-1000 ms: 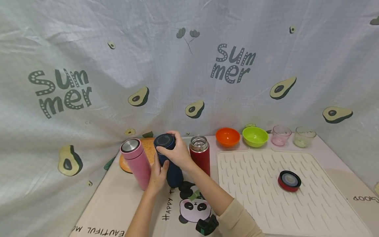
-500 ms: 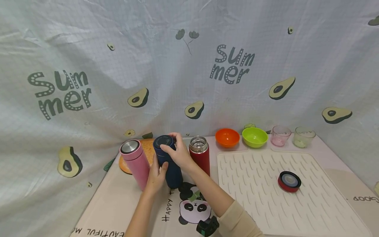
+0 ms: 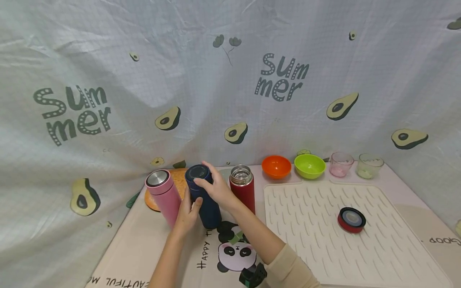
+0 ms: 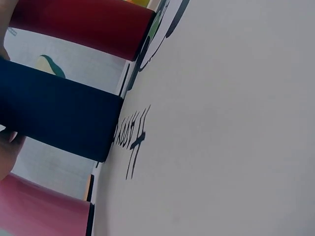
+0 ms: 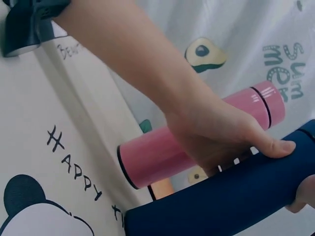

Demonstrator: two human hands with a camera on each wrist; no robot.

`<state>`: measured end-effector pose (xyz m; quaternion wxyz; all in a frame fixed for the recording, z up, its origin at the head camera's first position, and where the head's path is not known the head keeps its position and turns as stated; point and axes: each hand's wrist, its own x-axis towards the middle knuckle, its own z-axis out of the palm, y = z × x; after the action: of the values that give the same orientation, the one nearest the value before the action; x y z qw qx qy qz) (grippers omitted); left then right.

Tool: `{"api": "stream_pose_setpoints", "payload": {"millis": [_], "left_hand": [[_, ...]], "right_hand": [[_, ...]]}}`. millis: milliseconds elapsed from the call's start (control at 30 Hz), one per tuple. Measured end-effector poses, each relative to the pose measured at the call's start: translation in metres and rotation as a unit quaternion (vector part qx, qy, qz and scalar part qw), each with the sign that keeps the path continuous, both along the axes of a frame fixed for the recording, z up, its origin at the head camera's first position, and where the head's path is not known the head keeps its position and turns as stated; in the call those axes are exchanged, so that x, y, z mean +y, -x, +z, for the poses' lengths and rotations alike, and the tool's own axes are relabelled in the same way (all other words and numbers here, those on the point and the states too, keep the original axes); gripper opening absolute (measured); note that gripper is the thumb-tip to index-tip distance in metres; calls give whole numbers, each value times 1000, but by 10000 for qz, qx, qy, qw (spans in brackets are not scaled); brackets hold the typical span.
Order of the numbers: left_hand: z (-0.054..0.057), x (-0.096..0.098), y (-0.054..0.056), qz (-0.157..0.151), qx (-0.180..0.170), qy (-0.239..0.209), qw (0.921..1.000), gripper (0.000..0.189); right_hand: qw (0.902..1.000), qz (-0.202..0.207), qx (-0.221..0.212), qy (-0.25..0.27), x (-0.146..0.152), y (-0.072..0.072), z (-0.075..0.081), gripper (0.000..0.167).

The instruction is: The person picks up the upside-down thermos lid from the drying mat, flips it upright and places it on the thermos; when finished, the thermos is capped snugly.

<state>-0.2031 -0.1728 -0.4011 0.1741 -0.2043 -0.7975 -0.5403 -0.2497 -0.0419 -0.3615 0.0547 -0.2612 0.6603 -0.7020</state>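
A dark blue thermos [image 3: 209,210] stands on the table in the head view, leaning slightly left, with its lid on. My left hand [image 3: 188,214] grips the side of its body, thumb toward me. Around the lid curls my right hand [image 3: 219,191], thumb at the near rim and fingers at the far right side. Just left stands a pink thermos [image 3: 166,198] with a steel-topped lid. To the right is a red thermos [image 3: 244,196] without a lid, its steel mouth showing. In the right wrist view, the left hand [image 5: 216,128] wraps the blue body.
A red-and-black lid [image 3: 351,221] lies on a ridged cream mat [image 3: 306,240] at right. Behind it are an orange bowl [image 3: 276,168], a green bowl [image 3: 309,167], a pink glass [image 3: 341,165] and a greenish glass [image 3: 369,167]. A patterned curtain [image 3: 201,80] hangs behind.
The blue thermos and left hand have shifted slightly left. My right hand's thumb and fingers have moved a little around the lid. The other things have stayed in place.
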Motion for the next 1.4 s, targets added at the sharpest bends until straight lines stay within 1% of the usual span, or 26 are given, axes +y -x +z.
{"api": "stream_pose_setpoints", "payload": {"millis": [67, 133, 200, 267, 333, 433, 467, 567, 633, 700, 767, 867, 933, 1000, 1067, 1133, 1267, 1367, 1400], "left_hand": [[-1, 0, 0, -13, 61, -35, 10000, 57], [0, 1, 0, -19, 72, -42, 10000, 57], [0, 2, 0, -16, 26, -66, 10000, 58], [0, 2, 0, 24, -33, -54, 10000, 57], [0, 2, 1, 21, -54, -80, 10000, 57], [-2, 0, 3, -22, 1, -81, 10000, 56], [-3, -1, 3, -49, 63, -81, 9999, 56], [-13, -5, 10, -128, 98, -125, 9998, 58], [-20, -7, 14, -109, 98, -114, 9998, 58], [-27, -9, 19, -94, 81, -105, 9999, 59], [-30, -10, 20, -60, 139, -106, 9998, 57], [-31, -10, 20, -90, 241, -133, 9996, 58], [-31, -9, 19, -104, 247, -181, 9995, 59], [-31, -9, 18, -120, 228, -178, 9995, 59], [-31, -9, 18, -111, 203, -189, 9996, 58], [-31, -9, 18, -113, 186, -219, 9995, 56], [-30, -9, 18, -145, 236, -212, 9994, 58], [-31, -9, 18, -135, 194, -199, 9995, 59], [-32, -9, 19, -126, 185, -213, 9995, 58]], "right_hand": [[9995, 68, -90, 294, 0, 1, -1, 53], [9990, -69, -117, 437, -1, 2, -1, 51], [9990, -294, -41, 322, -1, 2, -1, 55], [9992, -350, 92, 158, -1, 1, 0, 62], [9998, -128, 122, 130, 0, 1, 1, 65], [9994, 223, 37, 244, 1, 3, 2, 61], [9995, 209, -33, 226, 1, 4, 2, 60], [9999, 5, -126, 59, -1, 5, 2, 61], [9997, -64, -203, -96, -1, 5, 2, 65], [9995, 48, -287, -154, 0, 5, 3, 67], [9992, 211, -332, -59, 0, 6, 2, 64], [9993, 235, -271, 60, 0, 7, 1, 60], [9996, 155, -208, 103, -1, 6, 1, 61], [9998, 47, -172, -26, -1, 6, 0, 66], [9998, 55, -180, -105, -1, 5, 0, 68], [9997, 99, -178, -101, -1, 5, 0, 67], [9999, 86, -110, 30, -2, 5, 1, 62], [9999, 65, -73, -93, -1, 3, 2, 64], [9997, 129, -111, -160, 0, 0, 6, 65]]}}
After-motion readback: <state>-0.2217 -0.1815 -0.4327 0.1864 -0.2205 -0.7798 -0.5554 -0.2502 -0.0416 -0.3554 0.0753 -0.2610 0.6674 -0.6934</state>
